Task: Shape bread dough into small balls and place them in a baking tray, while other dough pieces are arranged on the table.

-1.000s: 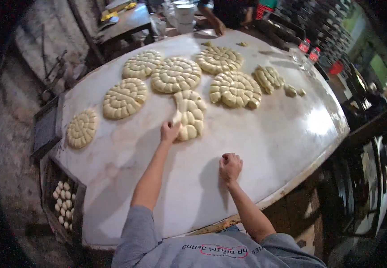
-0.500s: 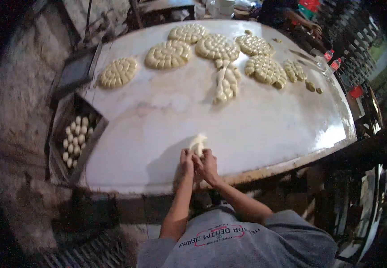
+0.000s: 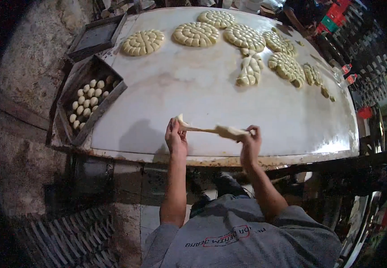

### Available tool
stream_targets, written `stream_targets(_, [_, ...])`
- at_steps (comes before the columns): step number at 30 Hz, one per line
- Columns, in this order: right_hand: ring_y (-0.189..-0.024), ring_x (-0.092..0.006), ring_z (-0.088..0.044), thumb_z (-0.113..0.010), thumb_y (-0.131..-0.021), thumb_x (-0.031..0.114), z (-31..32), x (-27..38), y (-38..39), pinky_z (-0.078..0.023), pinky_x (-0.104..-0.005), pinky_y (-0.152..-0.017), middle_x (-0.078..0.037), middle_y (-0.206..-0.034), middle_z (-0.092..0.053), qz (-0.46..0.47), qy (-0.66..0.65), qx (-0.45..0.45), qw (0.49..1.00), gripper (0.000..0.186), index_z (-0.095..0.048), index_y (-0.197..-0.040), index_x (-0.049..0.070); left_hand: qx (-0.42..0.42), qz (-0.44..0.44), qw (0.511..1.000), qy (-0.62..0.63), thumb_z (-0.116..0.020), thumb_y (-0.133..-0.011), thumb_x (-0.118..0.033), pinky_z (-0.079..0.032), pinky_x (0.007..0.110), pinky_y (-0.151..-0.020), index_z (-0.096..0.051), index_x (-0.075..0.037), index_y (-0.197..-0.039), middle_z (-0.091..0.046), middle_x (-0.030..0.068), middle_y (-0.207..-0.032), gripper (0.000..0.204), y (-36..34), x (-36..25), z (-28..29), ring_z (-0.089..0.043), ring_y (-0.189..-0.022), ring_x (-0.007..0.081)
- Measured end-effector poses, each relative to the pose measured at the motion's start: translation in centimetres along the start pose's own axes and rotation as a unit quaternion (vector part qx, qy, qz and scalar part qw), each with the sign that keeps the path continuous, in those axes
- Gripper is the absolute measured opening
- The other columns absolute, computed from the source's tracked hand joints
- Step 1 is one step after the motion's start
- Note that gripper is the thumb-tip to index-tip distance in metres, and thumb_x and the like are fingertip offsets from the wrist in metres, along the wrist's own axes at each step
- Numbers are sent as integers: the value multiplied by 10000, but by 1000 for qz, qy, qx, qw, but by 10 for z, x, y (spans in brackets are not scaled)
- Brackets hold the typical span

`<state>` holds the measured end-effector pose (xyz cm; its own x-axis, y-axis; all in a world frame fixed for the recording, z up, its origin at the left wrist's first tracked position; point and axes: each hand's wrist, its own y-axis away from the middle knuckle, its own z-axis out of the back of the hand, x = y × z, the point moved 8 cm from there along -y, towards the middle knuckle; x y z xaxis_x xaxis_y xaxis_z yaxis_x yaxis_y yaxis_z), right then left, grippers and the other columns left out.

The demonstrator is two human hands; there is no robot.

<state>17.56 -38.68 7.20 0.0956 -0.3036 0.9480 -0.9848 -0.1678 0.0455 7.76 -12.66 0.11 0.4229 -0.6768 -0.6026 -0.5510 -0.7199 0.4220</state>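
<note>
Left hand (image 3: 176,136) and right hand (image 3: 250,144) each gripped one end of a dough strip (image 3: 230,131), stretched thin mid-span, above the counter (image 3: 166,105).

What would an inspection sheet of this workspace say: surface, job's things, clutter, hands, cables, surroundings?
Surface: pale tabletop, stained, front edge worn.
Job's things: dough strip, thin in the middle; segmented dough rounds toward the far side; dough balls in a box at the left.
Clutter: bottles by the right edge; dark tray beyond the box.
Hands: left hand and right hand each grip one end of the dough strip.
Cables: nothing seen.
Surroundings: blotchy wall at left; slatted pieces at lower left.
</note>
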Motion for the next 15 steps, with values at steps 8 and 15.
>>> stream_targets(8, [-1074,-278,-403,-626,-733,278,176,-65,-74,-306,-438,-917,-162,-1155,-423,223,743,107,621,536,-421,-1173,49,177,-386,482,-767,-637,-721,-257,-394,411,-807,-604,-83,-962,-531,86,-853,299,10,15,-66,-479,-868,265])
stream_targets(15, [-1078,-358,-385,-549,-763,229,100,-72,-199,-306,-439,-939,-176,-1142,-454,124,641,18,757,401,-507,-1137,91,102,-372,541,-748,-636,-680,-191,-406,418,-755,-581,-87,-751,-557,98,-838,138,-39,73,-134,-505,-829,302])
